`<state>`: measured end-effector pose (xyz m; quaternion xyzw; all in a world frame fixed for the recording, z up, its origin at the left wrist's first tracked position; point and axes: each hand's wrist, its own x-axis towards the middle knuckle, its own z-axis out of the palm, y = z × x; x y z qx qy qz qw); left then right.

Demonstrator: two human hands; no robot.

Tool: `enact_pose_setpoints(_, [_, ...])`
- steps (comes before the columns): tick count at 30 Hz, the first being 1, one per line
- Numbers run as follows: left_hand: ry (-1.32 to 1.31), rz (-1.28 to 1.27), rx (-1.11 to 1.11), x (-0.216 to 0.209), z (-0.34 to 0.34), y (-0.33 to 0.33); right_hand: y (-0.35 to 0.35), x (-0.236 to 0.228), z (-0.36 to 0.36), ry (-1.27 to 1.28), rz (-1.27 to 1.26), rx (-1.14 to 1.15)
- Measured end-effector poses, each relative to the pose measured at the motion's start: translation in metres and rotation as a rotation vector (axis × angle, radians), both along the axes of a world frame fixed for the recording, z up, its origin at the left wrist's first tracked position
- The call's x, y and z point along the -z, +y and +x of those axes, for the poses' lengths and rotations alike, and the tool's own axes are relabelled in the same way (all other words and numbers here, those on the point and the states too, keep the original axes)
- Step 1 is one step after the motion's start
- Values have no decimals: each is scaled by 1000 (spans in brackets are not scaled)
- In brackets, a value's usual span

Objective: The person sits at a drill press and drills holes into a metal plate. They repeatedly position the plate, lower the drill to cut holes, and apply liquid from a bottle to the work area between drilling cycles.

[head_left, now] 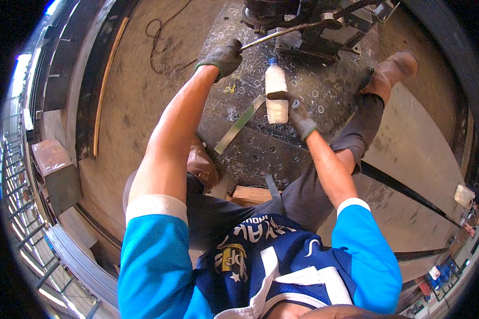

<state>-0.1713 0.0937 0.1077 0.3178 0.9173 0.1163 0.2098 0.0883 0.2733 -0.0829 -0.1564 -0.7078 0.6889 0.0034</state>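
Note:
My left hand (224,59), in a dark grey work glove, is closed round the end of a long metal lever (282,33). The lever runs right to a dark, heavy machine (319,37). My right hand (304,120), gloved too, is low beside a white plastic bottle (276,80) with a blue cap. Its fingers look curled; what they hold, if anything, is hidden. A dark band crosses the bottle's middle; I cannot tell whether it belongs to the bottle. Left of the bottle, a flat metal strip (240,125) slants over the dark, marked steel plate (298,135).
My legs are spread, with one brown boot (393,72) out to the right and another (201,164) near the plate's left. A wooden block (252,195) lies between my legs. A cable (153,50) curls on the floor. Large steel sheets (418,159) lie at right, a metal box (58,173) at left.

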Motion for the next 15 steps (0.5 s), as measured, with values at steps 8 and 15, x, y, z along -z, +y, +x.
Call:
enact_pose_setpoints(8, [-2, 15, -14, 4, 1, 0, 7, 32, 4, 13, 77, 24])
enact_pose_setpoints(15, [-62, 31, -54, 8, 0, 0, 12, 66, -1, -6, 87, 23])
